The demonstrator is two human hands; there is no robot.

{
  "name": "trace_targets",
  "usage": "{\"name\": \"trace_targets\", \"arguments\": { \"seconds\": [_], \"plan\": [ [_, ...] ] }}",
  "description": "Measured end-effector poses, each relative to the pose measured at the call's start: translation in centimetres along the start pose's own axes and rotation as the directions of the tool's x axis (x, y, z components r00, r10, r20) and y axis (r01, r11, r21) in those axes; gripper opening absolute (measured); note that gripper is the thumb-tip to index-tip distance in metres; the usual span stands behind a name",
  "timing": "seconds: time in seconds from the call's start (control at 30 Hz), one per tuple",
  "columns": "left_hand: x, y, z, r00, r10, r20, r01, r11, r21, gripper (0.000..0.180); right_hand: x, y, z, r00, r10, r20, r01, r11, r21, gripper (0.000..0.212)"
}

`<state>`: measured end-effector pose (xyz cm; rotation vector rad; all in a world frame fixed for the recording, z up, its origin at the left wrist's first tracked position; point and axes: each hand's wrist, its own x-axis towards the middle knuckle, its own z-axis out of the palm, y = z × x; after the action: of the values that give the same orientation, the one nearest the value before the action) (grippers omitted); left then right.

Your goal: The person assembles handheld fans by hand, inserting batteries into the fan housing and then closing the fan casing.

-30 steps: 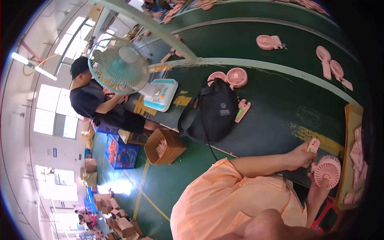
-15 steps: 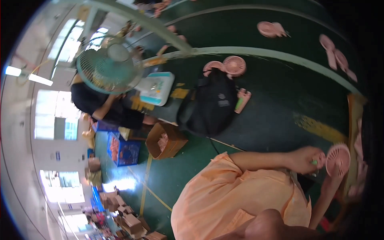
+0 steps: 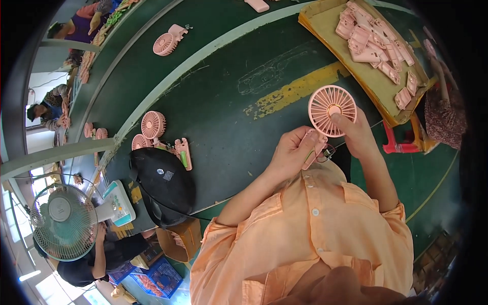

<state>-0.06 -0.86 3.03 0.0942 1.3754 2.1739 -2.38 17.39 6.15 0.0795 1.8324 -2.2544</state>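
In front of my chest I hold a pink handheld fan in two parts. My right hand is closed on the round slatted fan head, its thumb pressed near the centre. My left hand is closed around the pink fan handle. Thin wires and what looks like a small circuit board show between the two hands. Across the bench to the left, several pink fan heads and an opened handle with a green part lie beside a black bag.
A cardboard tray of pink casing pieces stands at the far right of the green bench. A standing fan is at left, near a seated person. A cardboard box and blue crate sit below the bench.
My view has swung toward the right, bringing the tray and both hands nearer the middle. Both hands still hold the fan parts, and the fan head's face is now more fully visible.
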Motion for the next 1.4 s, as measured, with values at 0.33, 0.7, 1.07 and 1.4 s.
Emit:
{"name": "trace_targets", "arguments": {
  "seconds": [0.33, 0.7, 1.07, 1.4],
  "plan": [
    [1.1, -1.1, -2.3, 0.981, -0.137, -0.135, 0.122, 0.986, -0.113, 0.021, -2.2, 1.5, -1.4, 0.796, -0.48, 0.369, 0.567, 0.378, -0.732, 0.01],
    [1.2, -1.0, -3.4, 0.983, -0.186, -0.002, 0.186, 0.983, -0.003, 0.022, 0.0, 1.2, -1.5, 0.585, -0.31, 0.749, 0.809, 0.162, -0.565, 0.013],
    [0.9, -1.7, -2.7, 0.98, -0.199, 0.005, 0.198, 0.973, -0.117, 0.026, -0.3, 1.6, -0.5, 0.768, -0.379, 0.516, 0.639, 0.414, -0.648, 0.014],
    [0.5, -2.0, -0.6, 0.989, -0.141, -0.05, 0.128, 0.971, -0.202, 0.027, -1.1, 4.6, 0.9, 0.796, -0.489, 0.357, 0.559, 0.368, -0.743, 0.01]
  ]
}}
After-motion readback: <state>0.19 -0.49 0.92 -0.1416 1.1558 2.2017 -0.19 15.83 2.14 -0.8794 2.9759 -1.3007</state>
